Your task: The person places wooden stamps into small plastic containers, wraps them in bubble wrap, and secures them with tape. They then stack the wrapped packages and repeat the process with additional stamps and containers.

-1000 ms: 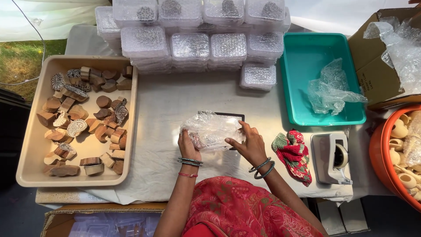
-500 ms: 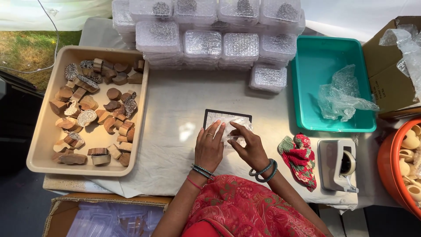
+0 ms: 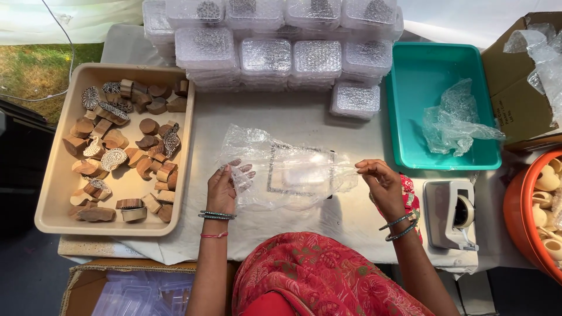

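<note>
While you are stretching the clear bubble-wrap sheet (image 3: 281, 175) over the counter (image 3: 304, 117), wrapping is underway.
Your left hand (image 3: 225, 190) and right hand (image 3: 380, 181) fingers are pinching its ends; next, keep it taut.

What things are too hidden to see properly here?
- Head view: the flat thing under the bubble wrap held by the left hand and right hand is blurred by the plastic.
- Orange tub: cut off by the right edge.
- Clear boxes: contents too small to tell.
</note>
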